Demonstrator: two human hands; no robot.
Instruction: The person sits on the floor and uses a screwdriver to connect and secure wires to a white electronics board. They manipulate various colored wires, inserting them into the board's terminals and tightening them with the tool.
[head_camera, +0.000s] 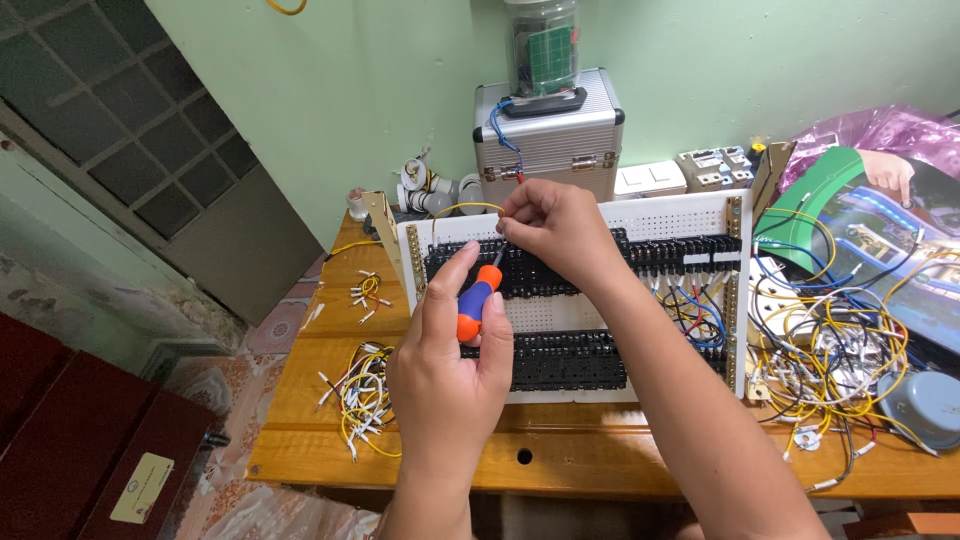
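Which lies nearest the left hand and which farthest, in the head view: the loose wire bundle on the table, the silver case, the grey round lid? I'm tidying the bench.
From the left hand:
1. Loose wire bundle, just to its left on the table.
2. Silver case, behind the board, against the wall.
3. Grey round lid, far right table edge.

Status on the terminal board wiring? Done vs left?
Done: right end of the terminal board carries blue, red and yellow wires. In hand: left hand holds the orange-blue screwdriver at the upper terminal row; right hand pinches a yellow wire there. Left: middle and left terminals look bare; loose jumpers wait.
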